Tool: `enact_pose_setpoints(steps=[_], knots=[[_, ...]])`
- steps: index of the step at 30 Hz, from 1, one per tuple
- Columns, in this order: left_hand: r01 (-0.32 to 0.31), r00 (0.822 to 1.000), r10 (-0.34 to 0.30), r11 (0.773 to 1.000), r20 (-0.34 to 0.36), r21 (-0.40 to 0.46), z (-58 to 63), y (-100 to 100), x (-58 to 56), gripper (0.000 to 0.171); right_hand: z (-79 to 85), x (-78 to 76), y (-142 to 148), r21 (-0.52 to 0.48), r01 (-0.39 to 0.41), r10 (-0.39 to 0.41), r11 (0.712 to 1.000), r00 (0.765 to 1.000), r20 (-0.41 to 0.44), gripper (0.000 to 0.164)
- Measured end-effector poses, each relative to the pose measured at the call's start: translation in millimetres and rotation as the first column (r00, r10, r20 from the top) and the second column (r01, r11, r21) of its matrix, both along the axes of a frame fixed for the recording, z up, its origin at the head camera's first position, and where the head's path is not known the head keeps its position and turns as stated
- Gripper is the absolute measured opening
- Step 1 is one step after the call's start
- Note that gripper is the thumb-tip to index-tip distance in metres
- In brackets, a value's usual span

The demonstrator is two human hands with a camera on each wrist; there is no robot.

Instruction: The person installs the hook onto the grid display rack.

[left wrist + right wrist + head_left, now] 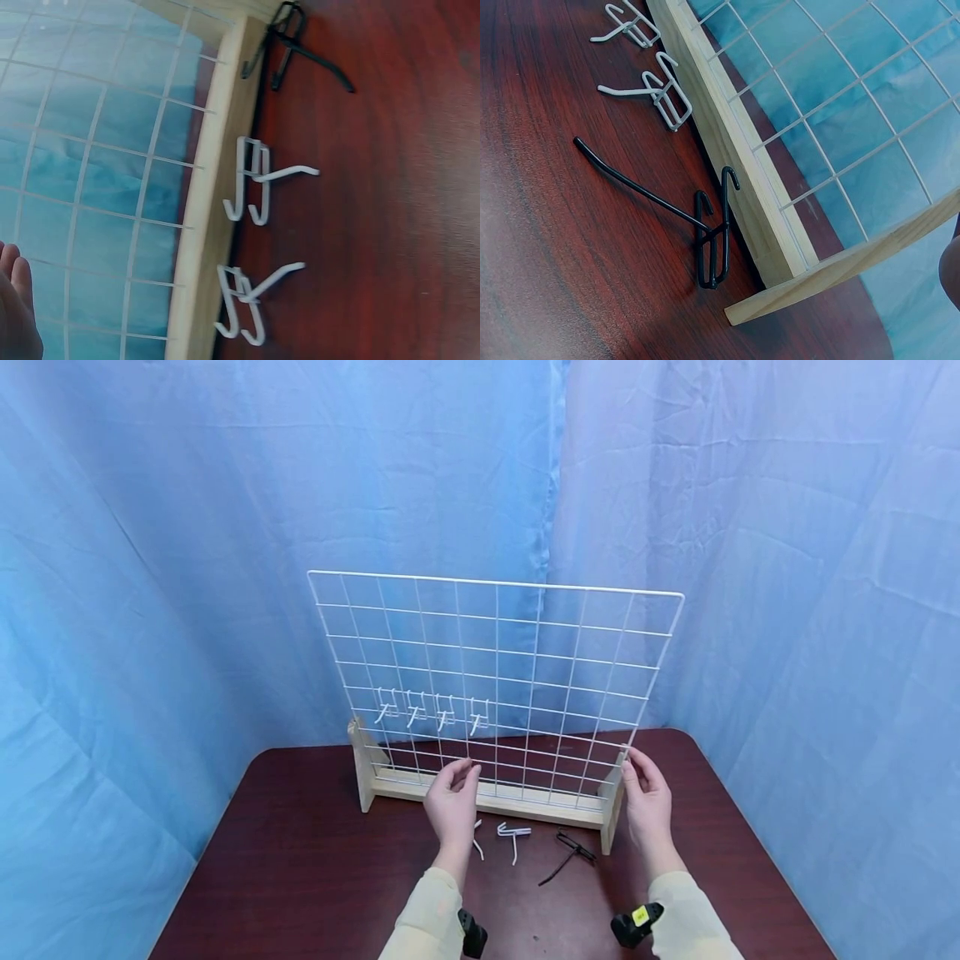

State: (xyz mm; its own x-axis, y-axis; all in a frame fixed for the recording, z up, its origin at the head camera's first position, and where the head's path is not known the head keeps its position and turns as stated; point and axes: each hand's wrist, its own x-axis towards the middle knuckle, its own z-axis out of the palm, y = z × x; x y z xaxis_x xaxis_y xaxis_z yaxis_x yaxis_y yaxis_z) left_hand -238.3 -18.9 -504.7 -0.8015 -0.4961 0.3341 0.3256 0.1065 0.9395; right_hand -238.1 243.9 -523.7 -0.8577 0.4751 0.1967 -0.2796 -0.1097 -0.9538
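Left hand (452,806) is reaching up lower center, fingers bending toward the thumb; can't tell if it's pinching anything. Right hand (651,802), lower right, is gripping the wooden stand (540,812). Mid-frame, the white wire grid (497,620) is holding four white hooks (477,722); two loose white hooks (514,832) and a black hook (576,847) are lying below.

Hooks (514,832) before stand (540,809), curtain (465,468) behind

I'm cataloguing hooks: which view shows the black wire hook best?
The right wrist view: there the black wire hook appears largest, whole and unobstructed. The head view shows it whole but small; the left wrist view shows it smaller, right at the top edge.
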Motion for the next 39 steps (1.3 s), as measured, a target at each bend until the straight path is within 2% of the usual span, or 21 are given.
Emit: enact_pose_setpoints(steps=[11,25,32,39], knots=[[-0.021,0.997,0.026,0.998,0.078,-0.065,-36.3,-1.6,16.2,0.013,12.9,6.9,-3.9,-0.016,-0.012,0.012,1.000,1.000,0.006,0.033],[-0.002,0.983,0.034,0.984,0.178,-0.176,-78.1,-5.5,36.8,0.015,2.4,1.9,-1.0,0.007,0.006,-0.006,1.000,1.000,0.016,0.035],[-0.011,0.956,0.092,0.960,0.279,-0.281,-96.6,-9.7,42.8,0.017,3.7,2.7,-2.1,-0.003,0.003,-0.003,1.000,1.000,0.017,0.035],[-0.014,0.945,0.129,0.934,0.301,-0.356,-109.1,-17.5,45.4,0.015,5.0,3.7,-2.2,0.020,0.005,-0.005,1.000,1.000,0.009,0.035]])
